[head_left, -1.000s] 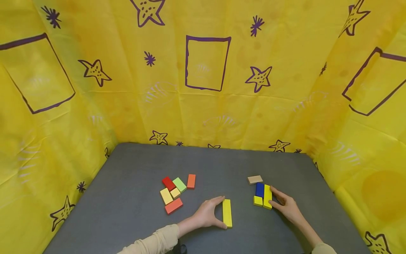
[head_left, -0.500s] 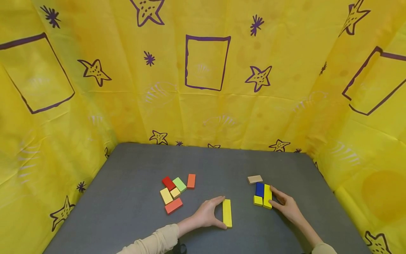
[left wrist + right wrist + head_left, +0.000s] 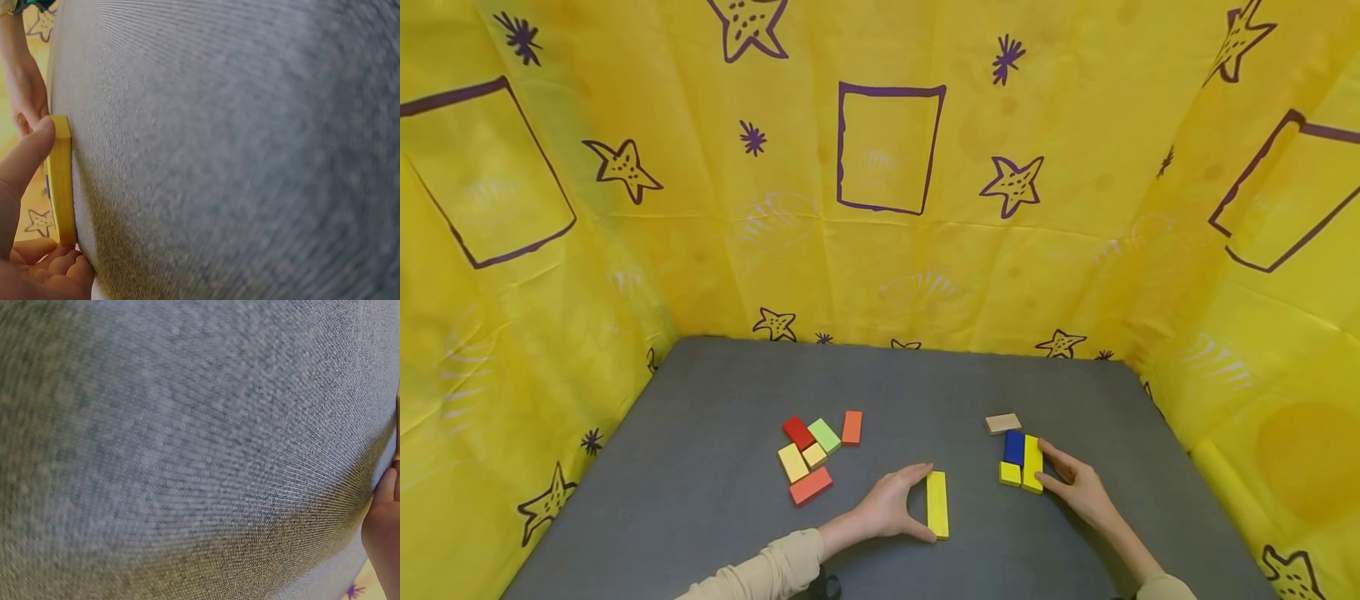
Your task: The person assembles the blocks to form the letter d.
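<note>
My left hand [image 3: 891, 502] holds a long yellow block [image 3: 937, 505] lengthwise, the thumb at its near end and the fingers at its far end. In the left wrist view this block [image 3: 60, 181] stands between thumb and fingers. Further right, my right hand [image 3: 1078, 490] holds a second long yellow block [image 3: 1032, 465] from its right side, index fingertip at the far corner and thumb nearer me. That block lies against a blue block [image 3: 1014, 448] and a small yellow block [image 3: 1010, 475]. The right wrist view catches only part of the right hand [image 3: 382, 519] at its edge.
A tan block [image 3: 1003, 424] lies just beyond the blue one. On the left is a loose group of red [image 3: 799, 433], light green [image 3: 825, 436], orange [image 3: 852, 428], coral [image 3: 811, 486] and cream [image 3: 793, 463] blocks. Yellow cloth walls [image 3: 887, 275] enclose the grey table [image 3: 737, 383].
</note>
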A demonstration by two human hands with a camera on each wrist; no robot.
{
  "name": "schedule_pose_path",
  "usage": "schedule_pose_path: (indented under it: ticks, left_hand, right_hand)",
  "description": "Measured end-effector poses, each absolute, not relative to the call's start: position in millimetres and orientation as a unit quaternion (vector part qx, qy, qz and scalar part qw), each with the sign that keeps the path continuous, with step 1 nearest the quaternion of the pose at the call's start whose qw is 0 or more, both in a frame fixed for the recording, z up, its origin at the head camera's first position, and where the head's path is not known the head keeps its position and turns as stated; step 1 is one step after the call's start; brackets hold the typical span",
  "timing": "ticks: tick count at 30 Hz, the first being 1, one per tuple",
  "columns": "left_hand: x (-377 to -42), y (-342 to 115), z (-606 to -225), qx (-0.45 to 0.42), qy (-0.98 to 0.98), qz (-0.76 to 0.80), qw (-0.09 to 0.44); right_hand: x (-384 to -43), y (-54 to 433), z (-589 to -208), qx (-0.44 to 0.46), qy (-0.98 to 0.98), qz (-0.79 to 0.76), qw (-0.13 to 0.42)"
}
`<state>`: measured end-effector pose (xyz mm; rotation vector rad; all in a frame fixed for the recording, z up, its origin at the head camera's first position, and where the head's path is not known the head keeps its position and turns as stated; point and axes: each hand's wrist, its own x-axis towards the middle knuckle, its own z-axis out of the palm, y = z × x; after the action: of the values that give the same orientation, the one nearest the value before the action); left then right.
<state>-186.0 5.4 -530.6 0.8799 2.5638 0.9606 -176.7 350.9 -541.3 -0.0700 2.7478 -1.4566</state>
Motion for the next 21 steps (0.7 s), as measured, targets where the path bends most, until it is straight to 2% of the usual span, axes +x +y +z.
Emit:
schedule_pose_path:
  ticks: [4,10,21]
  left_hand:
    - [-186.4,3.4,-528.8,0.302,0.874,0.357,0.134]
    - [-190.2,4.4,-526.4,0.325,0.832,0.437,0.105]
    - [-194.2,10.0,-533.6,0.376,0.783,0.481,0.119]
  right_hand:
    - [-176.5,350.1,-540.3,-0.020,0.886,-0.463,0.016]
    - [-176.0,349.7,-537.9,-0.012,0.895,-0.446,0.021]
    - [-176.1,349.4,-541.5,-0.022,0.887,-0.460,0.013]
